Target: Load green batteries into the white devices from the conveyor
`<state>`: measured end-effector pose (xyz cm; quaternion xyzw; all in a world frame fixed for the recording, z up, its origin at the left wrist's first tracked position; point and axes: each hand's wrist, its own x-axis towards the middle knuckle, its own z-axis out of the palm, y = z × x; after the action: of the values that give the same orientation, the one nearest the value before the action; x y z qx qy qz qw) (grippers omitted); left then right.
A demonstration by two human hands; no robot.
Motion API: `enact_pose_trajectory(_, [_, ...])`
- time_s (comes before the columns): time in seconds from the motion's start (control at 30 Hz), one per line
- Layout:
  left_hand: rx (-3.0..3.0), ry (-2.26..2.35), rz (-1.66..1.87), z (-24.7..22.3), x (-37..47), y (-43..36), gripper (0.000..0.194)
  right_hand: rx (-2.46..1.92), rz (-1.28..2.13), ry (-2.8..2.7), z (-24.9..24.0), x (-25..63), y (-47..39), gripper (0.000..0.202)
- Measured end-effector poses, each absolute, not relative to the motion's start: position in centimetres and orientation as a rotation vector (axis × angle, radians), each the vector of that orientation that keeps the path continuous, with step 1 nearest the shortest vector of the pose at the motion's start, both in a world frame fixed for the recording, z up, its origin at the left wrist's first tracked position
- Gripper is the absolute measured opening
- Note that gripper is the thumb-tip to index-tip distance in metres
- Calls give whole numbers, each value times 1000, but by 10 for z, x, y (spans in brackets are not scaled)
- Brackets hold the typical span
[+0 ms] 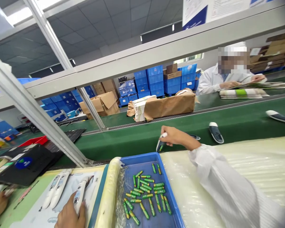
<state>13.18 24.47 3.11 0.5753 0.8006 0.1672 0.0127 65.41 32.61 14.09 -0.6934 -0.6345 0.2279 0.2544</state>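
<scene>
Blue crates (154,80) fill the far part of the room, beyond a green belt (133,136); over its near side, our right hand (174,136) pinches a dark-and-white device (160,146) in closed fingers, just beyond the blue tray (174,196); our left hand (71,213) curls its fingers round a white device (79,194) over a printed sheet (33,207) at near left; two more white devices (60,189) lie side by side to its left; green batteries (146,186) lie scattered in the tray, between a yellowish roll (108,193) and, on the right, pale plastic padding (180,180); farther right, we see dark devices (216,133) on the belt; beyond sit a paper-wrapped stack (171,106) and, far right, a person (211,80) handling papers (242,92).
</scene>
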Motion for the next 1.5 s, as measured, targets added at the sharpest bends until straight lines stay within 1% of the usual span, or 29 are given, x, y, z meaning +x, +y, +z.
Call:
enact_pose_trajectory(0.13, [1814,2496,598,35,143,238,74,-2166,513,-2014,162,663,311,20])
enact_pose_trajectory(0.2, [1812,2493,614,35,145,235,73,-2227,451,-2081,174,662,304,15])
enact_pose_trajectory(0.23, [1817,2485,608,35,145,234,73,-2207,393,-2110,180,658,301,19])
enact_pose_trajectory(0.27, [1825,2475,602,34,145,233,73,-2127,307,-2139,185,651,297,28])
enact_pose_trajectory(0.33, [1836,2462,599,33,145,232,72,-1822,117,-2128,189,626,288,46])
enact_pose_trajectory(0.4, [1843,2460,612,33,146,232,72,-1518,-16,-2018,178,587,278,53])
enact_pose_trajectory(0.47, [1844,2466,623,33,148,231,71,-1385,-59,-1975,156,544,268,54])
enact_pose_trajectory(0.57, [1843,2479,625,34,150,232,70,-1193,-37,-2246,124,507,264,51])
enact_pose_trajectory(0.63, [1843,2488,622,33,149,232,69,-1200,82,-2241,119,512,271,49])
enact_pose_trajectory(0.77, [1857,2482,631,32,145,233,68,-1244,570,-1738,138,572,300,37])
enact_pose_trajectory(0.9, [1844,2467,633,29,141,236,71,-1115,990,-1382,154,620,316,46])
enact_pose_trajectory(1.0, [1839,2484,671,30,141,237,72,-1021,1104,-1365,165,619,308,51])
enact_pose_trajectory(1.03, [1835,2480,668,30,141,237,72,-956,1110,-1386,169,611,302,51])
enact_pose_trajectory(1.1, [1819,2468,641,32,143,236,72,-801,1044,-1433,178,588,287,45])
enact_pose_trajectory(1.17, [1813,2465,633,32,145,236,70,-689,857,-1407,179,561,271,36])
enact_pose_trajectory(1.2, [1817,2470,641,32,146,235,69,-672,728,-1371,174,547,264,36])
enact_pose_trajectory(1.27, [1823,2484,665,31,148,235,66,-675,509,-1443,155,525,254,45])
enact_pose_trajectory(1.3, [1823,2489,673,31,149,234,65,-679,453,-1583,143,518,252,50])
enact_pose_trajectory(1.4, [1820,2493,682,30,151,233,65,-689,429,-2060,121,510,251,53])
enact_pose_trajectory(1.43, [1820,2492,683,30,151,233,65,-719,437,-2068,121,511,250,53])
enact_pose_trajectory(1.5, [1819,2491,686,31,151,233,65,-777,460,-1843,133,516,246,52])
